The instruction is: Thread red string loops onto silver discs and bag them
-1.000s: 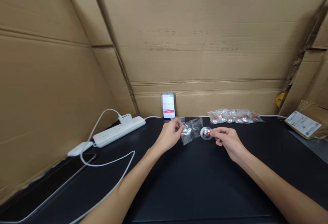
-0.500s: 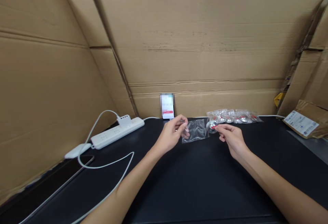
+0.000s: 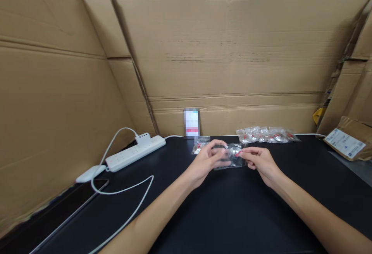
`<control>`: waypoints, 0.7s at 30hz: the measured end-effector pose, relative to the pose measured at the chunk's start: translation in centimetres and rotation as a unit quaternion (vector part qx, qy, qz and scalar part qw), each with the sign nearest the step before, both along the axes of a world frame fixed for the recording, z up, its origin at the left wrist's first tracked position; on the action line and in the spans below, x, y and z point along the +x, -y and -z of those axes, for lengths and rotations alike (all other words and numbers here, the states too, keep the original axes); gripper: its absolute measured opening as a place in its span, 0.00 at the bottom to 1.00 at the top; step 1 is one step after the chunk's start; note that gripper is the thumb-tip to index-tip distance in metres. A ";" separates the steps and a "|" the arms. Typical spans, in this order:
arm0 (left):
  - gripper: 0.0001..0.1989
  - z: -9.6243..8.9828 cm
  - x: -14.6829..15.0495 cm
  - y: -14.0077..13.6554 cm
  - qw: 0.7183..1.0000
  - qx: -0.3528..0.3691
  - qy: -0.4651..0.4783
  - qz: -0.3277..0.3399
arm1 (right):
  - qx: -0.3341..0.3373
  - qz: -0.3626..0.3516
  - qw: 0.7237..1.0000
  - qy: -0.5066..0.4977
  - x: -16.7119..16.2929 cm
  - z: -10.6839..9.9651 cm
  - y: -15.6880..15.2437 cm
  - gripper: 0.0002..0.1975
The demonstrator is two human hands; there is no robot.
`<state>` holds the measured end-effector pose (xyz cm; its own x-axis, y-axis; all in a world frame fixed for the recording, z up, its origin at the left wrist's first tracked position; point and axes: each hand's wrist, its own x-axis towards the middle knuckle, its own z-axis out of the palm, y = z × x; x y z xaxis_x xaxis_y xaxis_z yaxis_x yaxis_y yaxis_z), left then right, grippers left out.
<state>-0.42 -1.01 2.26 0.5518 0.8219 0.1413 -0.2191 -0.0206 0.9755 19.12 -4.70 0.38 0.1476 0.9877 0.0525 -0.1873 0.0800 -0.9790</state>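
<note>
My left hand [image 3: 207, 161] grips a clear plastic bag [image 3: 223, 165], with the thumb in front and some fingers seen behind the film. At the bag's right end is a round silver disc [image 3: 234, 151] with a red loop or tab. It overlaps the bag's mouth; how far inside it sits is hard to tell. My right hand [image 3: 258, 161] pinches the red part between thumb and forefinger. Just beyond my left hand lies a small bagged piece [image 3: 200, 144] with a red part.
Several bagged silver discs with red parts [image 3: 267, 134] lie in a row at the back. A phone [image 3: 192, 123] leans on the cardboard wall [image 3: 221, 72]. At left are a power strip [image 3: 136, 153], a white cable and a dark flat device [image 3: 69, 203]. A labelled carton [image 3: 348, 138] stands right.
My left hand has moved right with the bag, and the disc, formerly beside the bag, now overlaps it. The bagged piece near the phone has come into sight. The view has tilted slightly up.
</note>
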 end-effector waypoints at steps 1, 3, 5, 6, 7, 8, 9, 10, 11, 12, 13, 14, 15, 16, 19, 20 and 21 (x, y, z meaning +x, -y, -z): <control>0.17 0.2 0.1 0.1 1.000 -0.011 0.010 0.012 | -0.005 -0.007 1.000 0.001 0.1 0.0 0.0 0.16; 0.19 0.6 0.2 0.1 0.999 -0.024 0.017 0.028 | -0.015 -0.023 1.000 0.006 0.2 0.0 0.0 0.16; 0.20 0.9 0.3 0.2 0.999 -0.024 0.007 0.030 | -0.032 -0.043 0.998 0.021 0.3 0.0 0.1 0.17; 0.20 1.1 0.4 0.2 0.999 -0.017 -0.002 0.028 | -0.043 -0.054 0.997 0.031 0.4 0.0 0.1 0.17; 0.20 1.1 0.4 0.3 1.000 -0.009 -0.012 0.025 | -0.054 -0.064 0.996 0.041 0.5 0.0 0.1 0.17; 0.20 1.2 0.5 0.5 1.000 0.000 -0.021 0.022 | -0.065 -0.075 0.994 0.051 0.5 0.0 0.1 0.18; 0.20 1.2 0.6 0.6 0.999 0.008 -0.025 0.021 | -0.075 -0.086 0.992 0.061 0.6 0.0 0.1 0.18; 0.20 1.2 0.8 0.8 0.999 0.017 -0.025 0.021 | -0.082 -0.097 0.989 0.070 0.7 0.0 0.1 0.19; 0.19 1.2 0.9 0.9 0.999 0.023 -0.023 0.020 | -0.087 -0.108 0.987 0.081 0.7 0.0 0.0 0.19; 0.19 1.2 1.0 1.1 0.999 0.028 -0.020 0.019 | -0.088 -0.116 0.985 0.091 0.8 0.1 0.0 0.20; 0.19 1.2 1.1 1.2 0.999 0.030 -0.017 0.015 | -0.087 -0.123 0.983 0.100 0.8 0.1 0.0 0.20; 0.19 1.3 1.2 1.4 0.999 0.032 -0.016 0.012 | -0.086 -0.128 0.982 0.108 0.8 0.2 0.0 0.21; 0.20 1.4 1.3 1.4 0.999 0.031 -0.014 0.009 | -0.083 -0.129 0.981 0.115 0.8 0.3 0.0 0.21; 0.20 1.5 1.3 1.5 0.999 0.029 -0.013 0.008 | -0.080 -0.129 0.981 0.121 0.7 0.4 -0.1 0.21; 0.20 1.8 1.4 1.5 1.000 0.015 -0.007 0.008 | -0.076 -0.121 0.981 0.134 0.6 0.5 0.0 0.20; 0.20 1.8 1.4 1.4 1.000 0.008 -0.005 0.009 | -0.076 -0.122 0.980 0.135 0.6 0.5 0.0 0.20; 0.20 1.9 1.4 1.4 1.000 0.001 -0.004 0.010 | -0.077 -0.128 0.980 0.135 0.6 0.4 0.0 0.20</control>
